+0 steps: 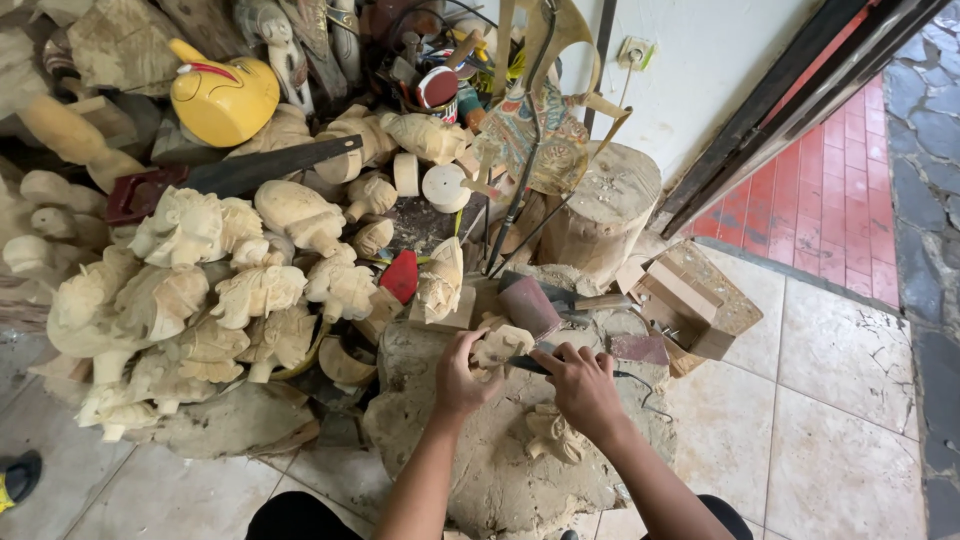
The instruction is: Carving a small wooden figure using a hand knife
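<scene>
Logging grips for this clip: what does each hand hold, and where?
Left hand grips the pale carving by its lower end; right hand holds a dark tool by its handle.

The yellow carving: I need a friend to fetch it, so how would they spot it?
Start at the heap of pale unpainted wood carvings left of the hands. Behind it, above the black handsaw, sits the yellow carving. It alone is glossy yellow, with red painted lines.

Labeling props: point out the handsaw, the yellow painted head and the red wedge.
handsaw [270,165], head view, middle of the dark blade.
yellow painted head [225,100], head view, centre of its rounded top.
red wedge [402,277], head view, middle of its red face.
</scene>
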